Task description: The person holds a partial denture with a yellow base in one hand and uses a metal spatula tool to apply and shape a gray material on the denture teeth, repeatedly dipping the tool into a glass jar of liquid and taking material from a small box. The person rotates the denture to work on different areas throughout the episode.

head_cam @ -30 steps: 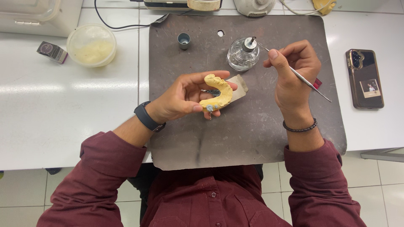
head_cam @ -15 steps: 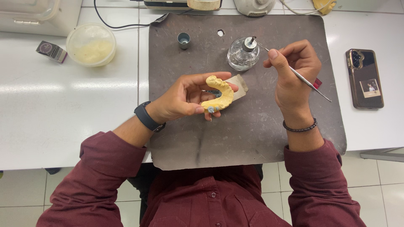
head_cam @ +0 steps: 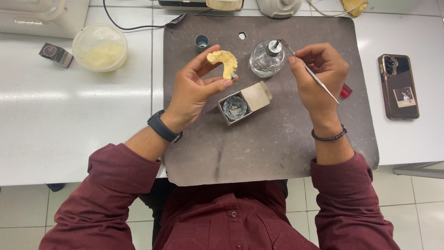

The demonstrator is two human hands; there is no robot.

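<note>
**Both hands closed on their work above the grey mat**

The left hand holds a yellow dental cast pinched between thumb and curled fingers, lifted over the mat at about 12 o'clock from the small open box. The cast is a pale yellow horseshoe arch, rough-surfaced, with a bluish spot at its lower end by the thumb tip.

The right hand has its fingers pressed together around a thin metal instrument, held like a pen; its tip points to 10 o'clock and meets the top of the glass burner.

The open cardboard box with a dark round cake inside lies on the grey mat between the hands. At 3 o'clock, a phone rests on the white table.
</note>
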